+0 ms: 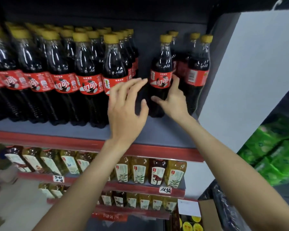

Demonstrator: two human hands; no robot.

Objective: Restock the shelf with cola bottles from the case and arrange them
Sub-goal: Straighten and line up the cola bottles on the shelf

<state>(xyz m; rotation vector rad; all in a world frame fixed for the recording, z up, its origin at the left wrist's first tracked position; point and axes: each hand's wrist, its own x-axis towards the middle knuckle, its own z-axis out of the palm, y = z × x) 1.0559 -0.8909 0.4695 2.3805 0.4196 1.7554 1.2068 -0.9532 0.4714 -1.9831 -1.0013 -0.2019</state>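
Observation:
Cola bottles with yellow caps and red labels stand in rows on the top shelf (157, 135). One front bottle (161, 64) stands upright beside a gap, and my right hand (173, 99) grips its lower body, thumb on one side and fingers on the other. My left hand (125, 110) hovers in the gap just left of that bottle, fingers spread and relaxed, holding nothing. To the left stands a dense row of cola bottles (88, 80); two more bottles (198, 72) stand at the right end. The cardboard case (205, 210) sits at the bottom right with yellow caps (190, 224) showing inside.
A grey side panel (240, 80) closes the shelf on the right. Lower shelves hold rows of tea bottles (140, 172) behind red price rails. Green packages (274, 155) are stacked at the far right.

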